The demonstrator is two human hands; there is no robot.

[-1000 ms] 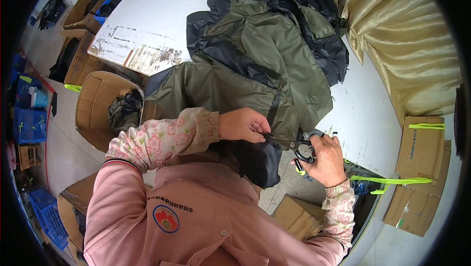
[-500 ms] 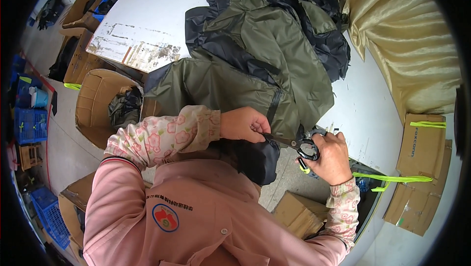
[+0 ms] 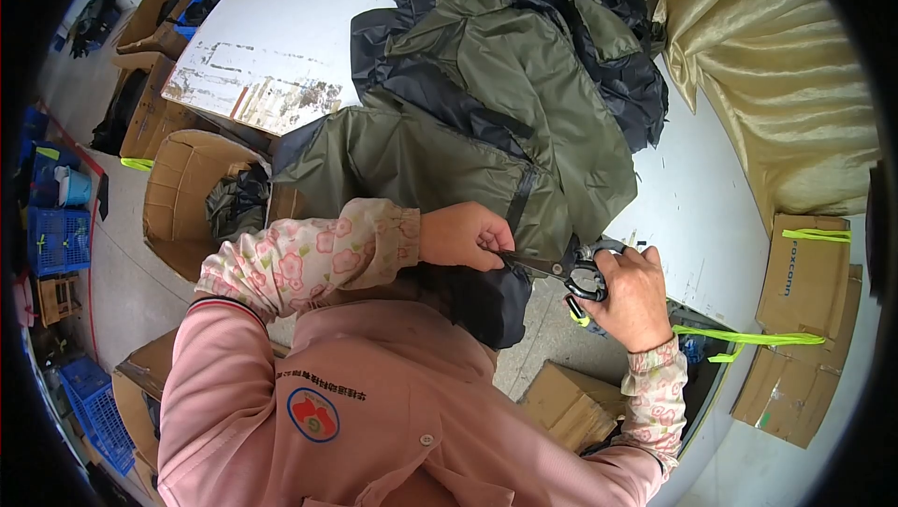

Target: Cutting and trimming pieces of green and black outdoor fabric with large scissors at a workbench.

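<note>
A large olive-green and black garment (image 3: 524, 86) of thin, shiny fabric lies crumpled over the table, and part of it hangs off the near edge toward me. My left hand (image 3: 466, 237) is closed in a pinch on the dark edge of that garment. My right hand (image 3: 634, 294) grips scissors (image 3: 571, 273) by their black handles. Their blades point left and reach the fabric right beside my left fingertips. Exactly how far the blades are parted is hard to make out.
The white table (image 3: 290, 11) has a worn, peeling edge. On the left stands an open cardboard box (image 3: 182, 198) with dark fabric inside. Another carton (image 3: 571, 404) sits on the floor below. Gold curtain cloth (image 3: 776, 86) hangs at right, above cardboard (image 3: 795, 320) tied with lime-green strips (image 3: 748, 338).
Both hands stay in nearly the same place. The scissors have shifted very slightly at the fabric edge, and their blades look a little more apart.
</note>
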